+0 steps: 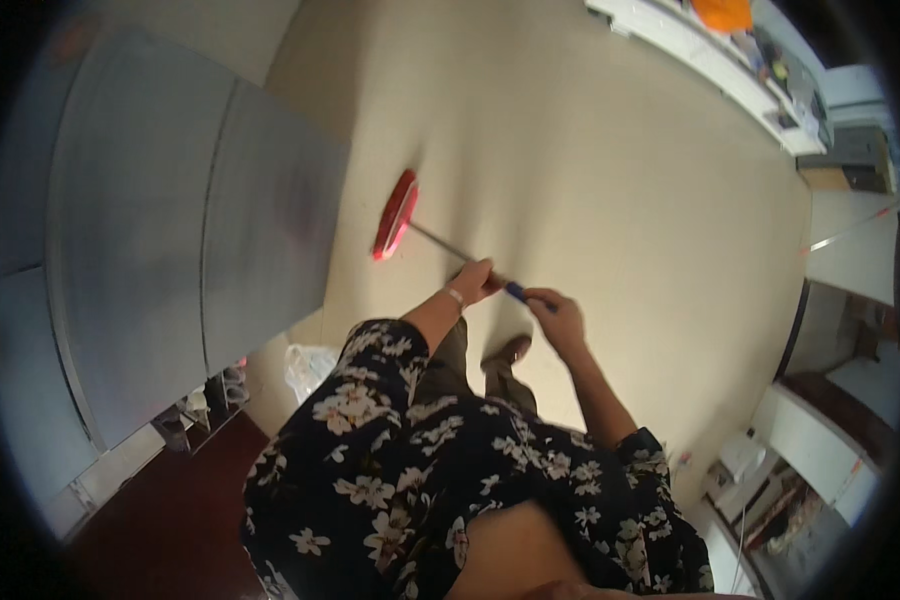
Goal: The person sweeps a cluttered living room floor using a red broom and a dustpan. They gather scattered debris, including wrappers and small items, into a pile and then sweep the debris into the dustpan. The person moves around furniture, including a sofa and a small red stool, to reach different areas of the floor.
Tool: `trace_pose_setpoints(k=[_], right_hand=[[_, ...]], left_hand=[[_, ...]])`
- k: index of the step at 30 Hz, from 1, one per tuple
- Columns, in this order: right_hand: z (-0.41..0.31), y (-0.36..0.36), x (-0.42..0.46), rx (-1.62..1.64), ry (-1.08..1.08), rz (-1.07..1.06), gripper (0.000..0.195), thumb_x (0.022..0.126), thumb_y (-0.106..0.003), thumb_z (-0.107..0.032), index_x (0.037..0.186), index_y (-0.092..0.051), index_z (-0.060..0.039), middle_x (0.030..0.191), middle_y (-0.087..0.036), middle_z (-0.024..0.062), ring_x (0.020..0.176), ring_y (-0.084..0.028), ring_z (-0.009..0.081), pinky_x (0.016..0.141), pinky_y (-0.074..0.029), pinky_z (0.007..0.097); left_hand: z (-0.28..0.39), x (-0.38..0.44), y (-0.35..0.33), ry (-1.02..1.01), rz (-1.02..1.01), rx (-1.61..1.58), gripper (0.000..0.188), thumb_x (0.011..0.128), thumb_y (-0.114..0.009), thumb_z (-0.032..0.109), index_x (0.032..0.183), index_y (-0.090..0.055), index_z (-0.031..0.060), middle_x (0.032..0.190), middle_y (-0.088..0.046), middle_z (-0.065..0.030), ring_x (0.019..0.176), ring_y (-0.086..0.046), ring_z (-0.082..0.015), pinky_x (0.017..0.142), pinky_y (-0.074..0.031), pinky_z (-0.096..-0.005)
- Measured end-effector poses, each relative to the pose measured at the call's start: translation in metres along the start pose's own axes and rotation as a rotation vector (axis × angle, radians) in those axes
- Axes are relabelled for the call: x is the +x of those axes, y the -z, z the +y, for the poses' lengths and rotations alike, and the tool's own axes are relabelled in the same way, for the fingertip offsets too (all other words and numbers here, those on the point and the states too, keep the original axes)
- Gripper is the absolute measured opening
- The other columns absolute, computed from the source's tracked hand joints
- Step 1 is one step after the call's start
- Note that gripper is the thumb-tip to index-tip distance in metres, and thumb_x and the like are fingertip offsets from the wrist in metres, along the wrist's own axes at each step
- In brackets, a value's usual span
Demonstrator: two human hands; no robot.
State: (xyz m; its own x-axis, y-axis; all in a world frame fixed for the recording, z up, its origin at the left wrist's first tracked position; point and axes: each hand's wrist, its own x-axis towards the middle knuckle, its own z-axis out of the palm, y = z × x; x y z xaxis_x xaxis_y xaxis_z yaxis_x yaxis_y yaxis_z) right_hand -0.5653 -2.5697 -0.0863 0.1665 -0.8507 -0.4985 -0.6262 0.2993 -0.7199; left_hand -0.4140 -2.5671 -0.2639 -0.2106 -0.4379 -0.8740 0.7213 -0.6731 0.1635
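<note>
A broom with a red head (397, 215) rests on the pale floor (630, 195), its head close to the grey cabinet on the left. The thin grey broom handle (439, 241) slants up from it towards me. My left hand (475, 283) grips the handle partway along and wears a band at the wrist. Farther up, my right hand (559, 319) is closed around the blue grip (517, 290) at the handle's end. The fingers hide parts of the handle.
Tall grey cabinets (270, 202) stand on the left, with shoes (195, 409) beneath. A clear plastic bag (307, 369) lies by my feet. A dark red mat (176, 502) covers the lower left. A white counter (709, 60) with assorted items runs along the upper right.
</note>
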Motion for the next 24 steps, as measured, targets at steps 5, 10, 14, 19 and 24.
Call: trace_pose_setpoints(k=[5,10,14,19,24], right_hand=[[0.022,0.08,-0.065,-0.157,-0.164,0.125,0.022,0.07,-0.05,-0.023,0.086,-0.06,-0.0114,0.069,-0.059,0.0096,0.061,-0.056,0.0193,0.057,-0.043,0.0279],[0.041,0.14,-0.127,-0.289,-0.322,0.229,0.023,0.07,-0.05,-0.023,0.087,-0.06,-0.0111,0.065,-0.058,0.0107,0.058,-0.055,0.0201,0.055,-0.043,0.0283],[0.038,0.151,-0.155,-0.416,-0.308,0.298,0.023,0.071,-0.05,-0.023,0.086,-0.059,-0.0094,0.063,-0.057,0.0121,0.057,-0.057,0.0233,0.055,-0.043,0.0313],[0.033,0.176,-0.185,-0.531,-0.139,0.425,0.018,0.071,-0.051,-0.016,0.083,-0.058,-0.0049,0.067,-0.058,0.014,0.058,-0.057,0.0244,0.055,-0.044,0.0306],[0.013,0.198,-0.197,-0.228,-0.092,0.309,0.017,0.07,-0.053,-0.008,0.084,-0.058,-0.0001,0.065,-0.058,0.01,0.054,-0.053,0.012,0.05,-0.042,0.0226]], left_hand=[[-0.094,-0.004,-0.086,0.158,-0.092,0.027,0.01,0.075,-0.041,0.008,0.079,-0.037,-0.0002,0.073,-0.046,-0.0107,0.063,-0.051,-0.0219,0.058,-0.049,-0.0365],[-0.182,-0.017,-0.164,0.335,-0.155,0.208,0.006,0.072,-0.042,0.007,0.068,-0.039,0.0036,0.063,-0.046,-0.0089,0.057,-0.05,-0.0203,0.054,-0.046,-0.0339],[-0.239,-0.016,-0.191,0.441,-0.406,0.032,0.005,0.069,-0.044,0.006,0.068,-0.039,0.006,0.059,-0.041,-0.006,0.05,-0.044,-0.0176,0.044,-0.041,-0.0332],[-0.263,-0.055,-0.236,0.386,-0.454,0.043,0.014,0.072,-0.048,0.007,0.062,-0.039,0.005,0.056,-0.041,-0.0054,0.049,-0.045,-0.0168,0.045,-0.039,-0.0285],[-0.204,-0.1,-0.245,0.192,-0.339,0.056,0.011,0.074,-0.047,0.01,0.069,-0.041,0.0024,0.06,-0.045,-0.0076,0.052,-0.049,-0.0189,0.047,-0.044,-0.0311]])
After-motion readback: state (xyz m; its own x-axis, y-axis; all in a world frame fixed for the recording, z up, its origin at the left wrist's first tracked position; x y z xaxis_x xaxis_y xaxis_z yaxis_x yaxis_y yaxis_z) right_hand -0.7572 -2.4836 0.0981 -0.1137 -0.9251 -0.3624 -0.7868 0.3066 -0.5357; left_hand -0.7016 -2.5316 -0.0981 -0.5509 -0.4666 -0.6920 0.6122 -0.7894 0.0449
